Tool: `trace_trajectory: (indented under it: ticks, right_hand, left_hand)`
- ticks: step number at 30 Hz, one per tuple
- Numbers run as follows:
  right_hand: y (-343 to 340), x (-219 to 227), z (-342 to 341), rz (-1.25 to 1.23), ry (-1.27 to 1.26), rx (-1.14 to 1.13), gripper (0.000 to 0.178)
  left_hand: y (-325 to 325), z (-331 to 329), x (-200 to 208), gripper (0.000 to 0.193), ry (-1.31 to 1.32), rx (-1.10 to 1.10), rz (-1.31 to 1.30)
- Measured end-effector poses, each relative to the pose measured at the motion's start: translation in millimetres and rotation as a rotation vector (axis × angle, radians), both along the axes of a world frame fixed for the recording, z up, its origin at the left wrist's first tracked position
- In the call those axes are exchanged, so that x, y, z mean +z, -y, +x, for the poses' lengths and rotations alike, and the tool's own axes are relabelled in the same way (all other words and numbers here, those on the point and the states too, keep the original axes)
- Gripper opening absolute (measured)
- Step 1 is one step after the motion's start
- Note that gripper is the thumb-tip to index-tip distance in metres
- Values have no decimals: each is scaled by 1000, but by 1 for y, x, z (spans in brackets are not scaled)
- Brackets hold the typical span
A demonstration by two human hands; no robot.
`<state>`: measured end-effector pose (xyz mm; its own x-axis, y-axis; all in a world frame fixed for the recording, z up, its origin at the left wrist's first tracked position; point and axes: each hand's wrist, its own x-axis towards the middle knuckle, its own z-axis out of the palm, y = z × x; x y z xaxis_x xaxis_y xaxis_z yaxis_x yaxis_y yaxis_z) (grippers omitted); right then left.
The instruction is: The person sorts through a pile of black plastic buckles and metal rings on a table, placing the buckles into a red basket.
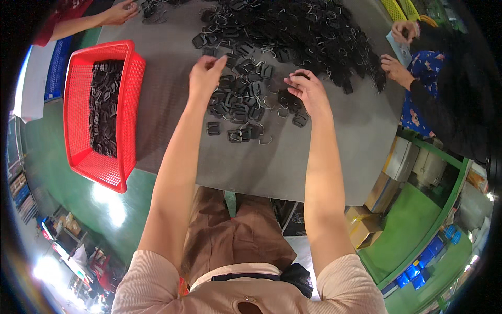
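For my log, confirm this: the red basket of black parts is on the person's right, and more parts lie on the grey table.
Wrong side: the head view shows the red basket on the person's left; black parts do lie on the grey table.

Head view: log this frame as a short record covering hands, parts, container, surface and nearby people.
left hand: at the upper left of the loose pile, fingers by a dark piece; grip unclear
right hand: right of the pile, a dark piece at its fingers; grip unclear
loose pile: black buckles and silvery hooks
larger heap: dark, tangled, beyond the pile
container: red basket, left, holding black parts
surface: gray table
others: a hand upper left; two hands at right
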<state>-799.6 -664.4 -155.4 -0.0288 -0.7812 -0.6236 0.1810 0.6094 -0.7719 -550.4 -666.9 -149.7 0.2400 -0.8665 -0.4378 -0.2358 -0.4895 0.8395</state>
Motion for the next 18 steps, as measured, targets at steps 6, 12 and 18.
trace_trajectory:
  ticks: [6, 12, 18]
  right_hand:
    - [23, -1, 58, -69, -1115, 423, 44]
    - [5, 13, 33, -32, 244, 28, 22]
    - [55, -7, 81, -261, -709, 268, 40]
  left_hand:
    - [17, -31, -23, 42, 674, -211, -217]
    - [-11, 41, 8, 29, -572, -209, 64]
    - [33, 38, 14, 32, -78, -9, 167]
